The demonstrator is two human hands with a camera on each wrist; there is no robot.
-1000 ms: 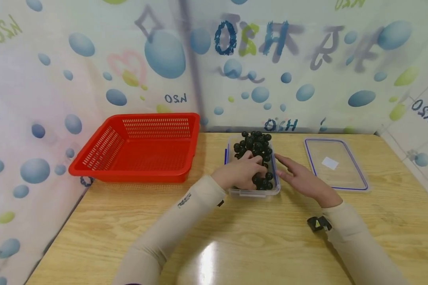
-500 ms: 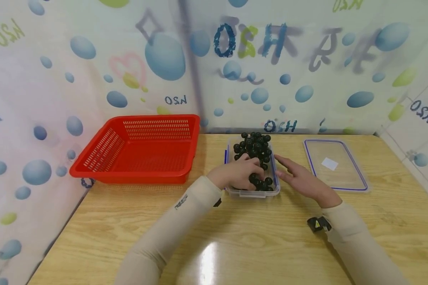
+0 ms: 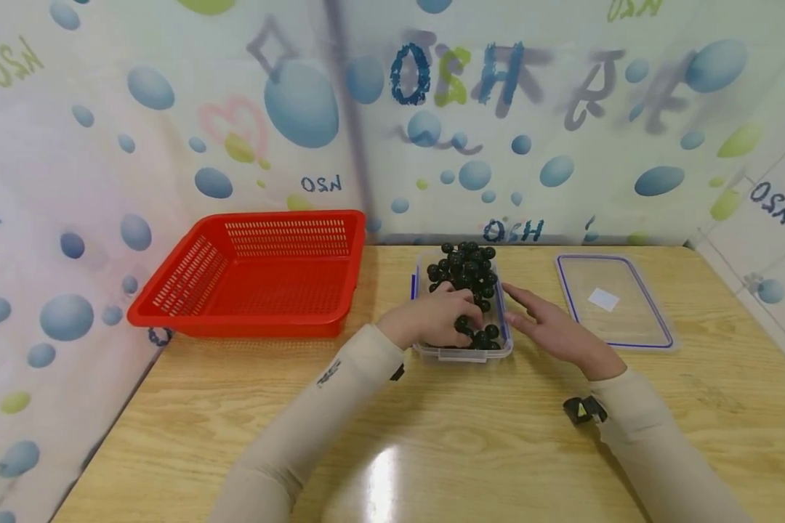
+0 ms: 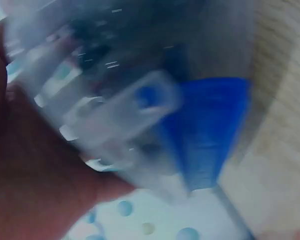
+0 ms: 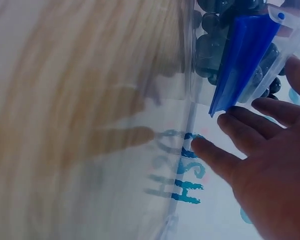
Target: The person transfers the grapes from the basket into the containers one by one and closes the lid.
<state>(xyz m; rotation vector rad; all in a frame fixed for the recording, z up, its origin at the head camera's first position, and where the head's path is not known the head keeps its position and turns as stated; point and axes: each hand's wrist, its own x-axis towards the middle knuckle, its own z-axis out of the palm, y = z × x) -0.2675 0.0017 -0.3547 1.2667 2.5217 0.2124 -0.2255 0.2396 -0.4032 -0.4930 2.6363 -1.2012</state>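
Note:
A clear plastic container [image 3: 463, 355] on the table holds dark grapes [image 3: 472, 269] heaped above its far end. My left hand [image 3: 435, 319] reaches into the near half, its curled fingers around grapes at the tips; a dark grape shows by the thumb. The lower fingers are partly hidden by the container and grapes. In the blurred left wrist view, the left hand [image 4: 40, 175] is behind the clear wall and a blue clip [image 4: 204, 125]. My right hand [image 3: 556, 334] has its fingers extended along the right rim. The right wrist view puts those fingertips close to another blue clip [image 5: 244, 60].
A red slotted basket [image 3: 301, 324] stands left of the container. To the right, a clear lid [image 3: 628, 319] with a blue seal and a white label lies flat on the wooden table [image 3: 471, 450]. Behind rises a patterned wall covering [image 3: 392, 160].
My left hand has shifted slightly left inside the container, drawing back from the grapes in the middle and exposing more of the near ones. The right hand has stayed at the rim.

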